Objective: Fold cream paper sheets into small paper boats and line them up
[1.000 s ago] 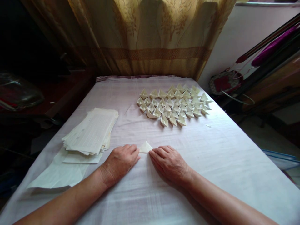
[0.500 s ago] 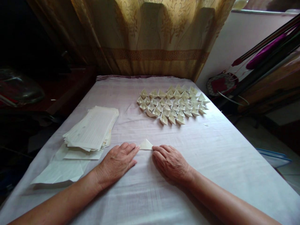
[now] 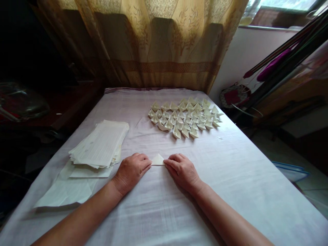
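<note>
A small folded paper triangle (image 3: 158, 160) lies on the cloth-covered table, its point turned away from me. My left hand (image 3: 134, 169) grips its left corner, fingers curled and pressed together. At the right corner, my right hand (image 3: 181, 169) pinches the paper the same way. Fingertips hide both corners, so only the middle of the triangle shows. Beyond the hands, to the right, stand many folded paper boats (image 3: 186, 118) in close rows. To the left of my left hand lies a stack of lined paper sheets (image 3: 99, 143).
A loose thin sheet (image 3: 64, 191) sticks out beneath the stack. The white tablecloth (image 3: 164, 212) covers the table up to a patterned curtain (image 3: 159, 44). A tiny paper scrap (image 3: 219, 138) lies right of the boats. Dark furniture borders the left side; a bag (image 3: 234, 95) hangs at the right.
The left fingers, stretched out before, have curled in on the triangle's left corner, and the thumb has drawn in. The right fingers have closed more tightly. The view has tilted up slightly.
</note>
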Demonstrator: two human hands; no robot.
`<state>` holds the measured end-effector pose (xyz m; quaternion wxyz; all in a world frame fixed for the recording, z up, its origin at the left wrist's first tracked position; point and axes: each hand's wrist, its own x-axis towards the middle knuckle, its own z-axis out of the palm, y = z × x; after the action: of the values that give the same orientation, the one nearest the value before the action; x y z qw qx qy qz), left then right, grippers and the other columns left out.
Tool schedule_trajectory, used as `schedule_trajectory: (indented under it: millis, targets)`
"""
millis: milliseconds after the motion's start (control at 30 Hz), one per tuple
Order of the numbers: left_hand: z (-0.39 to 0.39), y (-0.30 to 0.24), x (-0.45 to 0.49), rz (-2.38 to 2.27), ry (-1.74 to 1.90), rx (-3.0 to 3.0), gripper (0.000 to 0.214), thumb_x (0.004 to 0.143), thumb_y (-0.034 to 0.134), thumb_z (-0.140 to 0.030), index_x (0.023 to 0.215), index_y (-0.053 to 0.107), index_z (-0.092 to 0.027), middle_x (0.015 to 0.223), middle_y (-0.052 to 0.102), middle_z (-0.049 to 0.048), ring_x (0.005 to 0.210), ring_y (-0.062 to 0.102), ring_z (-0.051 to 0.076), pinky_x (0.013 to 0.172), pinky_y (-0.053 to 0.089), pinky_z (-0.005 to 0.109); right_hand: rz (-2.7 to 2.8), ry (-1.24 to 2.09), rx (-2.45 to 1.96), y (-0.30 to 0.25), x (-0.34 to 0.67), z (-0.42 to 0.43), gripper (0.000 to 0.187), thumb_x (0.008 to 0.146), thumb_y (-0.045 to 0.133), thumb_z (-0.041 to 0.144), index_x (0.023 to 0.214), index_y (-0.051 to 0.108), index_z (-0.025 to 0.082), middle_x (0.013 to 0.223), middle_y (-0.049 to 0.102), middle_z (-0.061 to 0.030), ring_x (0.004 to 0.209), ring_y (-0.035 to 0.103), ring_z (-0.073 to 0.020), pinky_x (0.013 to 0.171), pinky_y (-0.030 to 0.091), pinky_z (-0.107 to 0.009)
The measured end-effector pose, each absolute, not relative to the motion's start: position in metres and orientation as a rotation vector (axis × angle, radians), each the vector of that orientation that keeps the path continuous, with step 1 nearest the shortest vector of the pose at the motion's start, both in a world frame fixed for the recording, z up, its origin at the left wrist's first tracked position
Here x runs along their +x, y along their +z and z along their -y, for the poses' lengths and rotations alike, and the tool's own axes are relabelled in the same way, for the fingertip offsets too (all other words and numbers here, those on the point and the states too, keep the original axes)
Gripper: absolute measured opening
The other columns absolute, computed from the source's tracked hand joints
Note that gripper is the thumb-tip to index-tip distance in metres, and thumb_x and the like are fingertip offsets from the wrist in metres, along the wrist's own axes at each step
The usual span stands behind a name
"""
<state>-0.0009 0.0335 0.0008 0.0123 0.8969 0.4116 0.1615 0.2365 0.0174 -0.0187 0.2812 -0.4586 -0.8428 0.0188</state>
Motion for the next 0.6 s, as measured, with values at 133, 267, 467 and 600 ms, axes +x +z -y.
schedule_trajectory:
  millis: [133, 267, 467, 600]
  targets:
    - [-0.0282, -0.0021, 0.005, -1.314, 0.506, 3.043, 0.011, 0.092, 0.058, -0.012, 0.089, 0.066, -0.02, 0.081, 0.069, 0.0016, 0.071, 0.059, 0.019, 0.06, 0.04, 0.029, 2.326, -0.082, -1.269, -0.017, 0.2339, -0.0156, 0.015, 0.095, 0.057, 0.018, 0.092, 0.072, 0.022, 0.086, 0.068, -0.0042, 0.077, 0.058, -0.0168, 0.072, 0.046, -0.026]
    - [-0.028, -0.0035, 0.0074, -1.332, 0.534, 3.12, 0.014, 0.091, 0.057, -0.012, 0.081, 0.062, -0.02, 0.072, 0.064, 0.001, 0.066, 0.056, 0.02, 0.057, 0.037, 0.03, 2.361, -0.112, -1.275, -0.0151, 0.2316, -0.016, 0.013, 0.094, 0.058, 0.017, 0.09, 0.07, 0.02, 0.084, 0.067, -0.0044, 0.076, 0.058, -0.0172, 0.071, 0.045, -0.027]
    - [-0.0303, -0.0063, 0.006, -1.327, 0.614, 3.065, 0.013, 0.094, 0.053, -0.016, 0.087, 0.063, -0.02, 0.075, 0.065, 0.0015, 0.069, 0.058, 0.019, 0.059, 0.039, 0.03, 2.316, -0.043, -1.29, -0.0128, 0.2302, -0.017, 0.009, 0.092, 0.062, 0.023, 0.096, 0.07, 0.021, 0.089, 0.068, -0.0038, 0.079, 0.059, -0.017, 0.072, 0.045, -0.026]
    - [-0.0318, -0.0084, 0.0067, -1.349, 0.649, 3.041, 0.015, 0.096, 0.051, -0.017, 0.09, 0.064, -0.019, 0.078, 0.067, 0.0023, 0.07, 0.06, 0.018, 0.061, 0.042, 0.029, 2.335, -0.112, -1.327, -0.0136, 0.2276, -0.0185, 0.008, 0.091, 0.062, 0.019, 0.09, 0.07, 0.022, 0.085, 0.068, -0.0025, 0.074, 0.058, -0.016, 0.068, 0.042, -0.025]
